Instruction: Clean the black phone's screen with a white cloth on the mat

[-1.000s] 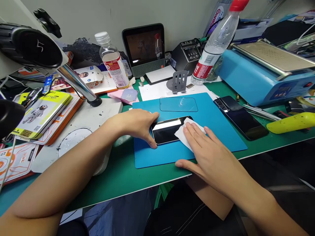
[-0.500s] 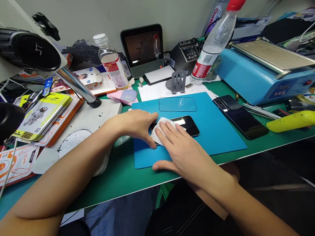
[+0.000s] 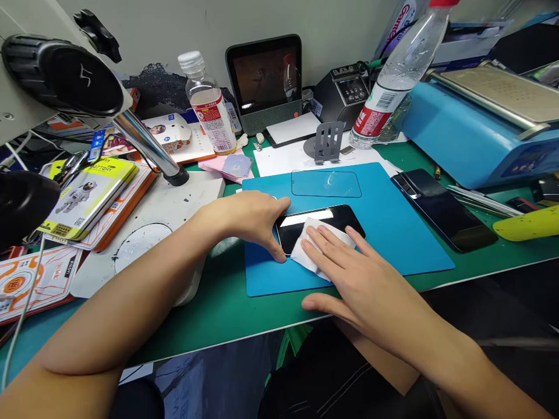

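A black-screened phone [image 3: 298, 228] lies face up on the blue mat [image 3: 406, 238]. My left hand [image 3: 257, 220] grips its left end between thumb and fingers; that end is partly hidden. A white wipe [image 3: 308, 250] is held under my right hand [image 3: 353, 270], whose fingers press it flat against the middle and near edge of the screen. My right thumb stays apart, off the mat's near side. Behind the phone, a clear screen protector [image 3: 326, 184] with a dark outline rests on the mat.
A second dark phone [image 3: 449, 209] lies right of the mat, near tweezers and a yellow handle [image 3: 528, 224]. A grey phone stand [image 3: 328, 142], a tilted water bottle [image 3: 384, 93] and a smart display [image 3: 266, 81] stand behind. A blue machine [image 3: 467, 128] is right; a microscope base [image 3: 187, 212] is left.
The wipe and my right hand have slid right and toward me across the phone, baring the screen's left part. My left hand keeps its grip. The whole view has shifted slightly.
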Demonstrator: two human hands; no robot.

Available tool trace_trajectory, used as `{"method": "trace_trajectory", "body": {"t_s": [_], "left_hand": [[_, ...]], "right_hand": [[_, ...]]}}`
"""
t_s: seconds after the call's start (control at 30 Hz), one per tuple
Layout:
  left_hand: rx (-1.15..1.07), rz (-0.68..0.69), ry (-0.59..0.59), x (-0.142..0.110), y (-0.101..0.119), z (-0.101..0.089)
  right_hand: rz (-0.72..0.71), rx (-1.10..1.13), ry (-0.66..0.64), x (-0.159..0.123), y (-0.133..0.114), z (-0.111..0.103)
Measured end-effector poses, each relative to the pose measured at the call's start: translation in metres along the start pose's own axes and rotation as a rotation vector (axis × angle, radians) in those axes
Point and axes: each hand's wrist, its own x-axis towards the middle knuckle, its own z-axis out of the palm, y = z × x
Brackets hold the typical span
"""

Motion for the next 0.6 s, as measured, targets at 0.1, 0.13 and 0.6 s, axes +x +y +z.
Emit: {"method": "trace_trajectory", "body": {"t_s": [0.1, 0.13, 0.6], "left_hand": [[0.007, 0.003, -0.006, 0.000, 0.000, 0.000], [0.010, 0.010, -0.006, 0.000, 0.000, 0.001], [-0.012, -0.002, -0.017, -0.001, 0.001, -0.002]], "right_hand": [[0.033, 0.050, -0.022, 0.022, -0.004, 0.002], [0.039, 0.064, -0.036, 0.029, -0.004, 0.002], [0.020, -0.002, 0.009, -0.003, -0.002, 0.000]]}}
